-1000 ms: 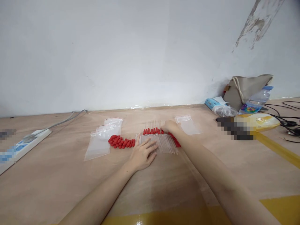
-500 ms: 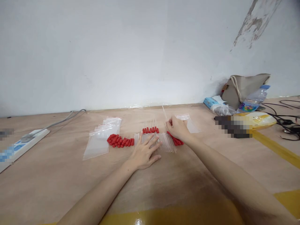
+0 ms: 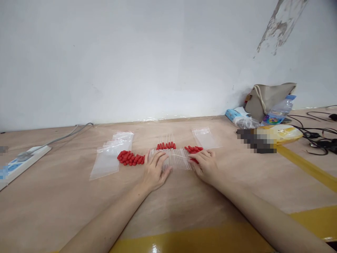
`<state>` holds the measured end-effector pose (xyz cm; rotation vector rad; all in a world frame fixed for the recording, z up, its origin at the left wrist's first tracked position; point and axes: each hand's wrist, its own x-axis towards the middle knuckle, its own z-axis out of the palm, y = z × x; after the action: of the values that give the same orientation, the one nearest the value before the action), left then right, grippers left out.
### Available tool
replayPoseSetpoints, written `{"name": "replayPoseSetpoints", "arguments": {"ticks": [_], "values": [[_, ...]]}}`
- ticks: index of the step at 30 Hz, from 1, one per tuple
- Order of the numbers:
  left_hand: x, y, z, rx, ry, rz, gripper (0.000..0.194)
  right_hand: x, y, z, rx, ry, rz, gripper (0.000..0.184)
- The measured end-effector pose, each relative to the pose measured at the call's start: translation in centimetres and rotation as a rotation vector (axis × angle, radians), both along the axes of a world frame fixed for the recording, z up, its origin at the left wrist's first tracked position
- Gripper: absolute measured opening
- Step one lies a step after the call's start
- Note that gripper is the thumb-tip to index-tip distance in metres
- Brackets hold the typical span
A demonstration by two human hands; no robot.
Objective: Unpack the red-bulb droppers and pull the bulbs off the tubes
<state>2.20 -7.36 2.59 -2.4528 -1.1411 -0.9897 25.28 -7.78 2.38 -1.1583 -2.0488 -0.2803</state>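
A row of thin clear glass dropper tubes lies side by side on the table. My left hand rests over the left part of this row, fingers apart and slightly bent. In my right hand, at the right end, one glass tube is pinched, lying sideways and pointing left towards my left fingertips. Red rubber bulbs are heaped left of the row, and more red bulbs lie by my right fingers, partly covered. Behind the row, several droppers with red bulbs lie with their tubes pointing to the wall.
Clear zip bags lie on the left, and another zip bag at right. A power strip is far left. On the right are a tissue pack, a grey bag, a yellow-white packet and black cables.
My right hand has come down towards me, and its tube has swung from pointing at the wall to lying sideways. My left hand has shifted slightly left, its fingers more bent.
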Motion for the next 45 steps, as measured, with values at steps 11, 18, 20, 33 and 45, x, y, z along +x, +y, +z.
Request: {"name": "replayPoseSetpoints", "arguments": {"ticks": [11,18,20,33,45], "values": [[0.0,-0.5,0.1,0.06,0.163,-0.075,0.015,-2.3,-1.1,-0.7,0.111,-0.112,0.118,0.014],[-0.5,-0.6,-0.1,0.035,0.141,-0.079,0.019,-1.2,-1.3,-0.8,0.117,-0.154,0.14,0.026],[-1.5,-0.3,-0.2,0.032,0.104,-0.044,0.019,-0.2,-0.9,-0.8,0.1,-0.145,0.155,0.022],[-1.5,2.0,-0.9,-0.024,-0.105,-0.016,0.039,3.0,3.0,-0.7,-0.057,0.524,-0.017,0.027],[2.0,2.4,-1.1,-0.166,-0.14,-0.109,0.016,4.9,3.7,-0.6,-0.227,0.59,-0.229,0.029]]}}
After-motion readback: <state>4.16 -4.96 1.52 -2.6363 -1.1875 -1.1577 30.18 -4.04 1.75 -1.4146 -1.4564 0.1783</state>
